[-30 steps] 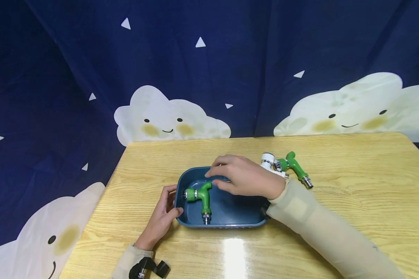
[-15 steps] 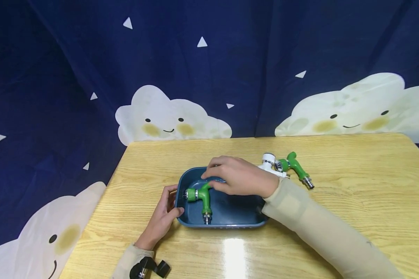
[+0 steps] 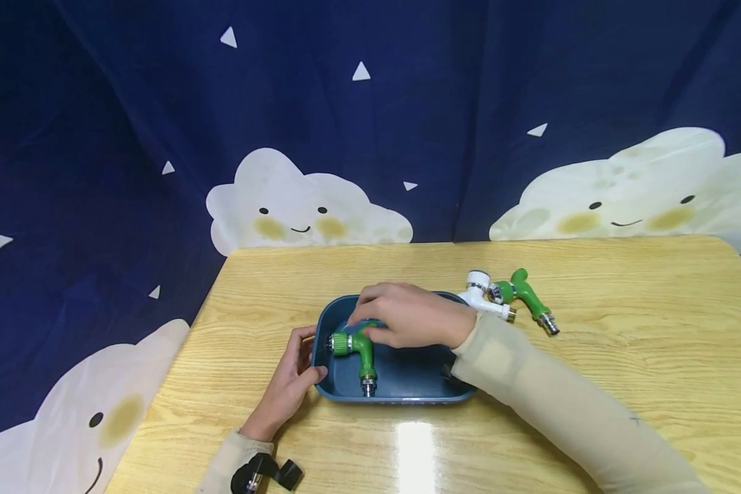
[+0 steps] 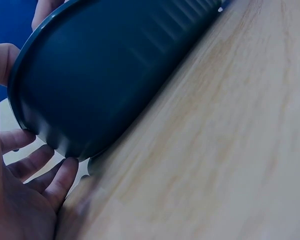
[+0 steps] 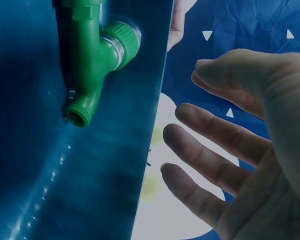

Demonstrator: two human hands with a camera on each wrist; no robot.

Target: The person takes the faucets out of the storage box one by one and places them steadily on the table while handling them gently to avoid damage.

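A dark blue plastic basin (image 3: 410, 376) sits on the wooden table. My left hand (image 3: 291, 381) grips its left end, thumb over the rim and fingers against the outer wall (image 4: 80, 80). Inside, toward that end, lies a green tap (image 3: 366, 353) with a ribbed green collar and a metal hose tip. Over the basin hovers my right hand (image 3: 407, 315), holding nothing; its thumb overlaps the tap's upper end in the head view. From the right wrist, the loosely spread fingers (image 5: 205, 160) appear apart from the tap (image 5: 87, 65).
Behind the basin's far right corner lie a white tap (image 3: 480, 299) and a second green tap (image 3: 530, 299), close together on the table (image 3: 630, 343). A dark blue curtain (image 3: 444, 103) with clouds hangs behind the table's far edge.
My right hand has moved slightly left and lower, closer over the green tap. The left hand keeps its grip on the basin, and the taps stay in place.
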